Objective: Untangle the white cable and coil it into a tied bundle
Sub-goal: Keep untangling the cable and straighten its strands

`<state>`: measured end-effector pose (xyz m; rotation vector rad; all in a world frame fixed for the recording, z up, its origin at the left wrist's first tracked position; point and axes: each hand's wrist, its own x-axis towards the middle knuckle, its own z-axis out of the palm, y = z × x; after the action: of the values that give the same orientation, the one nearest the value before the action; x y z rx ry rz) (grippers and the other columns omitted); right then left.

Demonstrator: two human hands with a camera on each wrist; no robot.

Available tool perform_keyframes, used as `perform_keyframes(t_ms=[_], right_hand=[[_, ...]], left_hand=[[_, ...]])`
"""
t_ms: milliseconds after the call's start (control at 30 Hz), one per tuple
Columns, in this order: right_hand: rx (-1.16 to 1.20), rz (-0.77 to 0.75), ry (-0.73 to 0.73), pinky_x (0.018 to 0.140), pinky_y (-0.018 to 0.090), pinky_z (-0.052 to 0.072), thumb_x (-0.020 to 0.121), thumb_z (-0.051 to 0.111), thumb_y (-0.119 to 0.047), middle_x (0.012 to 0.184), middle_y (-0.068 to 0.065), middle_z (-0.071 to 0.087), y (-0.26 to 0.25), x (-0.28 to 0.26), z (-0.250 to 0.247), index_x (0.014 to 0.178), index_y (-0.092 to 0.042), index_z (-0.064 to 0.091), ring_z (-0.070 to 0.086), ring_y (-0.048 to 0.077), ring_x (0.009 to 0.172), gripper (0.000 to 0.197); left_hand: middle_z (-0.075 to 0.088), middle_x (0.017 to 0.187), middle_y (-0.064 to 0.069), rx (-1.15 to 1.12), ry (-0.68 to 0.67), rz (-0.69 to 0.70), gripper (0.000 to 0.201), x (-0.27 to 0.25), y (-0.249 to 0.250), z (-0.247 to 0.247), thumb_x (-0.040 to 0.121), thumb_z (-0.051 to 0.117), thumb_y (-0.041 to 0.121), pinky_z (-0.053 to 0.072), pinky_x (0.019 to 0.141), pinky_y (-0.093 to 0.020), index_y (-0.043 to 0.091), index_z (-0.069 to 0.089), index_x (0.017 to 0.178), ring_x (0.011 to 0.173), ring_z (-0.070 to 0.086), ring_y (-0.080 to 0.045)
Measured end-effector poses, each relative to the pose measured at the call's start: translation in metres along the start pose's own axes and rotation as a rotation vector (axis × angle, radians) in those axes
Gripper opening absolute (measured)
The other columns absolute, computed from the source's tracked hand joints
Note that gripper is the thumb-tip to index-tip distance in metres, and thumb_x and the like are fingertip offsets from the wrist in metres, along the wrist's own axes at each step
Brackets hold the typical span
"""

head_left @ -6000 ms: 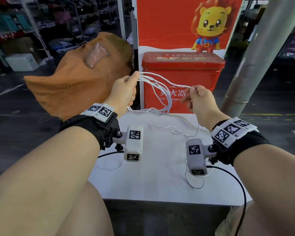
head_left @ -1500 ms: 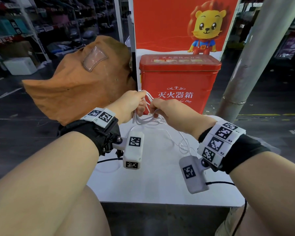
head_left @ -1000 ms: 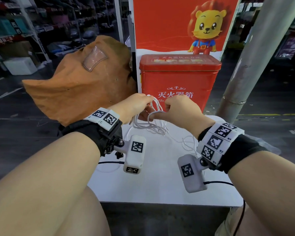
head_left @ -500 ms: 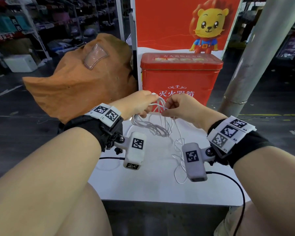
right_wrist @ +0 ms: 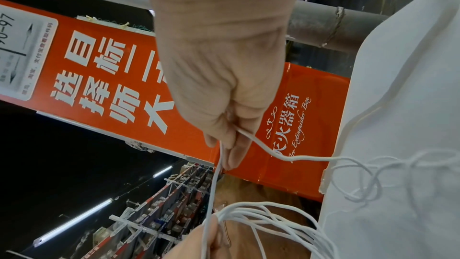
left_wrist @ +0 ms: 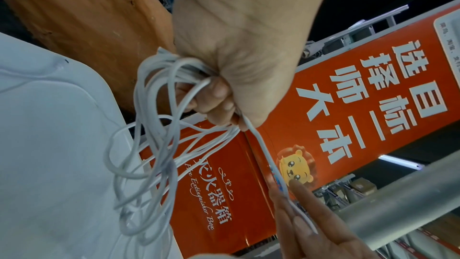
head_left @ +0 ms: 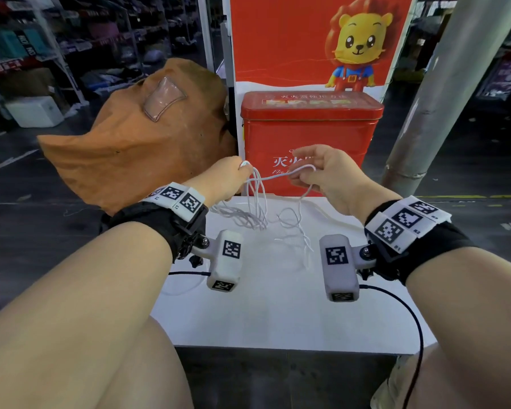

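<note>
A thin white cable (head_left: 255,202) hangs in several loops above the white table (head_left: 278,314). My left hand (head_left: 229,178) grips the gathered tops of the loops (left_wrist: 159,90) in its curled fingers. One strand (head_left: 273,176) runs taut from there to my right hand (head_left: 322,172), which pinches it between thumb and fingers (right_wrist: 229,145). Past the right hand the loose tail (head_left: 303,231) drops in small tangled curls (right_wrist: 373,174) onto the table. Both hands are held up in front of the red box, roughly a hand's width apart.
A red metal box (head_left: 309,137) stands at the table's far edge, under a red lion poster (head_left: 337,39). An orange-brown cloth sack (head_left: 136,143) bulges at the back left. A grey pole (head_left: 443,93) leans at the right. A black wire (head_left: 407,314) trails from the right wrist.
My right hand has moved right, away from the left, drawing one strand taut between them. The left hand still grips the loops, and the tail now hangs lower over the table.
</note>
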<state>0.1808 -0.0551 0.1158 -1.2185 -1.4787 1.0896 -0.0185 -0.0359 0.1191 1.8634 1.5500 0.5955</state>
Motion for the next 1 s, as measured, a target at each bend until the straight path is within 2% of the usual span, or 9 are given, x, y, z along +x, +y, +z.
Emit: perform_keyframes(t_ms=[133, 200, 267, 433, 567, 700, 867, 933, 1000], right_hand=[[-0.048, 0.010, 0.048, 0.058, 0.015, 0.054, 0.095, 0.048, 0.005, 0.068, 0.004, 0.067, 0.001, -0.002, 0.001, 0.110, 0.002, 0.061, 0.065, 0.006, 0.054, 0.020], [-0.241, -0.002, 0.038, 0.047, 0.012, 0.048, 0.096, 0.050, -0.002, 0.047, -0.009, 0.061, 0.000, -0.004, 0.001, 0.103, -0.004, 0.065, 0.054, 0.001, 0.039, 0.017], [-0.345, -0.014, -0.012, 0.043, 0.013, 0.041, 0.096, 0.050, -0.005, 0.040, -0.015, 0.056, -0.001, -0.005, 0.001, 0.098, -0.010, 0.067, 0.044, 0.001, 0.034, 0.017], [-0.192, -0.052, -0.161, 0.043, 0.018, 0.031, 0.098, 0.048, -0.008, 0.076, -0.004, 0.073, -0.010, -0.010, 0.000, 0.093, -0.018, 0.068, 0.032, 0.008, 0.042, 0.022], [-0.254, -0.031, -0.199, 0.045, 0.020, 0.031, 0.099, 0.046, -0.017, 0.060, -0.006, 0.063, -0.012, -0.011, 0.006, 0.093, -0.017, 0.067, 0.036, 0.007, 0.044, 0.022], [-0.313, 0.000, -0.265, 0.044, 0.019, 0.038, 0.092, 0.056, -0.038, 0.053, -0.006, 0.058, -0.014, -0.013, 0.013, 0.090, -0.014, 0.067, 0.043, 0.004, 0.042, 0.027], [-0.353, -0.071, -0.237, 0.044, 0.019, 0.041, 0.093, 0.060, -0.023, 0.059, 0.004, 0.059, -0.018, -0.013, 0.021, 0.079, -0.007, 0.065, 0.045, 0.008, 0.043, 0.021], [-0.360, -0.128, -0.141, 0.045, 0.018, 0.039, 0.096, 0.055, -0.019, 0.067, 0.009, 0.060, -0.018, -0.011, 0.022, 0.088, -0.002, 0.067, 0.041, 0.005, 0.043, 0.022], [-0.420, -0.208, -0.071, 0.048, 0.012, 0.036, 0.098, 0.050, -0.015, 0.068, 0.001, 0.059, -0.020, -0.010, 0.021, 0.096, -0.010, 0.068, 0.040, 0.001, 0.044, 0.019]], left_hand=[[0.041, 0.068, -0.005, 0.023, 0.114, -0.019, 0.031, 0.002, -0.007, -0.005, 0.102, 0.032, 0.023, 0.028, 0.050, -0.029, 0.014, 0.035, 0.072, 0.055, 0.034, -0.017], [0.043, 0.070, -0.005, 0.014, 0.164, -0.016, 0.030, 0.004, -0.009, -0.006, 0.102, 0.032, 0.024, 0.028, 0.051, -0.030, 0.014, 0.036, 0.073, 0.056, 0.034, -0.017], [0.044, 0.070, -0.005, -0.013, 0.204, -0.011, 0.029, 0.005, -0.010, -0.008, 0.102, 0.032, 0.024, 0.030, 0.052, -0.031, 0.012, 0.039, 0.076, 0.056, 0.035, -0.017], [0.041, 0.068, -0.004, -0.136, 0.278, 0.000, 0.028, 0.007, -0.014, -0.010, 0.101, 0.032, 0.025, 0.030, 0.054, -0.030, 0.014, 0.037, 0.076, 0.055, 0.033, -0.017], [0.032, 0.061, 0.002, -0.405, 0.245, -0.015, 0.025, 0.005, -0.009, -0.007, 0.102, 0.035, 0.024, 0.026, 0.046, -0.024, 0.016, 0.041, 0.080, 0.052, 0.027, -0.011], [0.032, 0.059, 0.004, -0.484, 0.190, 0.023, 0.025, 0.002, -0.001, 0.003, 0.101, 0.038, 0.024, 0.029, 0.055, -0.030, 0.018, 0.044, 0.077, 0.052, 0.029, -0.011], [0.037, 0.061, 0.003, -0.501, 0.148, 0.044, 0.022, 0.002, 0.010, 0.013, 0.101, 0.038, 0.027, 0.035, 0.060, -0.033, 0.016, 0.048, 0.084, 0.056, 0.034, -0.013], [0.039, 0.060, 0.001, -0.561, 0.143, 0.025, 0.024, 0.003, 0.010, 0.014, 0.100, 0.039, 0.026, 0.036, 0.058, -0.030, 0.015, 0.048, 0.082, 0.053, 0.036, -0.013], [0.050, 0.054, 0.001, -0.699, 0.107, -0.017, 0.026, 0.001, 0.012, 0.014, 0.102, 0.039, 0.024, 0.042, 0.049, -0.022, 0.012, 0.050, 0.082, 0.043, 0.046, -0.010]])
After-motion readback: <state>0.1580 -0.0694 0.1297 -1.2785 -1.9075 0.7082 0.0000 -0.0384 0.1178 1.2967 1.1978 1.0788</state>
